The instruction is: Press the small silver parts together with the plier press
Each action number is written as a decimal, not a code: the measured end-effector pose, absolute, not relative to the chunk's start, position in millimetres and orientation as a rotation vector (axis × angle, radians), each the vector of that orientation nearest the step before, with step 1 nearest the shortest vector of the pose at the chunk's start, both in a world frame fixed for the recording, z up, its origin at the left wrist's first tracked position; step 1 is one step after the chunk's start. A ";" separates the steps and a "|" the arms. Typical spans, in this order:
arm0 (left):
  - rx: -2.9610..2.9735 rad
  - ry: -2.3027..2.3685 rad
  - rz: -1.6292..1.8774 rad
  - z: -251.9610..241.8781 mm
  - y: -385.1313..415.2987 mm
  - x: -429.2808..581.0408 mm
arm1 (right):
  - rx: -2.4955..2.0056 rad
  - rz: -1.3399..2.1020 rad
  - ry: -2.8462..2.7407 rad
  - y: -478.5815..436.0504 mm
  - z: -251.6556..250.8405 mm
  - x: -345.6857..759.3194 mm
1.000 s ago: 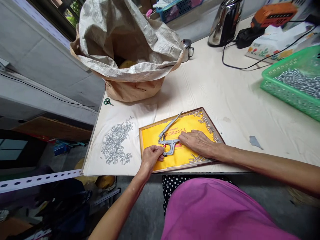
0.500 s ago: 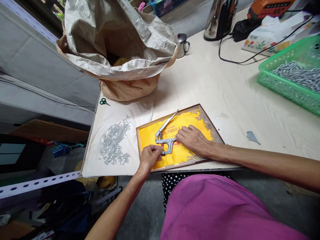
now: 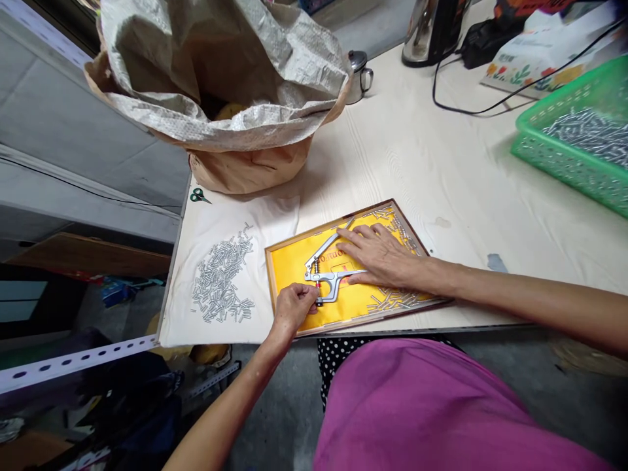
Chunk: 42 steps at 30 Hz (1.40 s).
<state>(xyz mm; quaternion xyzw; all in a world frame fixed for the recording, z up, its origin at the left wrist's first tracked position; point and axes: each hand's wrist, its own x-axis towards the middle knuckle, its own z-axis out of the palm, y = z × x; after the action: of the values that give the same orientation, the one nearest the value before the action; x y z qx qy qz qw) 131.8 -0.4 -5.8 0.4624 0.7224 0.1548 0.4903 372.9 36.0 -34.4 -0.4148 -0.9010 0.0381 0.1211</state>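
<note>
- Right hand point(image 3: 380, 255) has slid up the yellow-lined wooden tray point(image 3: 268, 281), flat, fingers spread, partly hiding handles of grey metal pliers point(image 3: 330, 280).
- Left hand point(image 3: 293, 306) curled at tray's near edge; pinched item hidden.

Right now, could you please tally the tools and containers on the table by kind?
Press pliers: 1
Scissors: 1
Tray: 1
Green basket: 1
Sack: 1
Total: 5

L hand point(image 3: 293, 307) curled, R hand point(image 3: 380, 256) flat, fingers point(image 3: 352, 233) spread
</note>
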 end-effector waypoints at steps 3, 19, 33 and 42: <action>1.115 1.754 0.370 -5.0 -0.4 131.8 | -1.177 0.113 -2.674 47.1 -32.2 373.7; 1.332 1.833 0.280 -5.7 -7.4 130.8 | -1.117 0.229 -2.672 55.0 -34.3 372.4; 2.612 1.288 -0.137 1.1 34.3 170.8 | -1.275 0.201 -2.707 39.5 -24.7 372.9; 2.607 1.425 -0.152 -1.5 11.2 178.3 | -1.150 0.212 -2.823 25.8 -31.6 363.6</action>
<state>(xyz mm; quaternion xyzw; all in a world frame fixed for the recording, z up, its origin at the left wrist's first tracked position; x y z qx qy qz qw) 178.3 11.2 -1.5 0.8734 0.4772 -0.0510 0.0831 363.6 25.8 -31.6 -0.3761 -0.9230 0.0695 0.0428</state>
